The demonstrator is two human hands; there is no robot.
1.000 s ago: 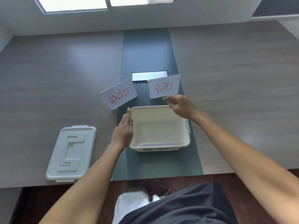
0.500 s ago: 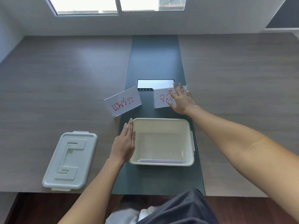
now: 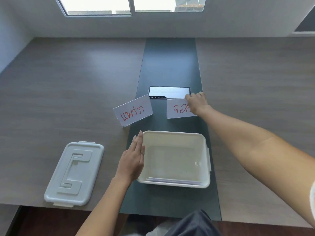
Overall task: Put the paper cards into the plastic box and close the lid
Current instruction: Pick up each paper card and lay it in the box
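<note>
A white plastic box (image 3: 173,133) stands uncovered on the dark strip, with a few paper cards (image 3: 173,181) lying along its near wall. Behind it are two white cards with red writing. The left card (image 3: 133,111) stands alone, untouched. My right hand (image 3: 197,103) lies over the right card (image 3: 177,109), its fingers curled around the card's far top corner. My left hand (image 3: 133,160) rests flat against the box's left wall, fingers straight, holding nothing. The pale grey lid (image 3: 75,173) lies on the table to the left of the box.
A black rectangular panel (image 3: 168,91) is set into the dark green strip (image 3: 170,62) just behind the cards. Grey wood tabletop (image 3: 255,82) spreads to both sides. The near table edge runs just below the lid and box.
My right hand has reached forward from the box's far rim onto the right card and curled its fingers over the card's top edge. The left hand has stayed at the box.
</note>
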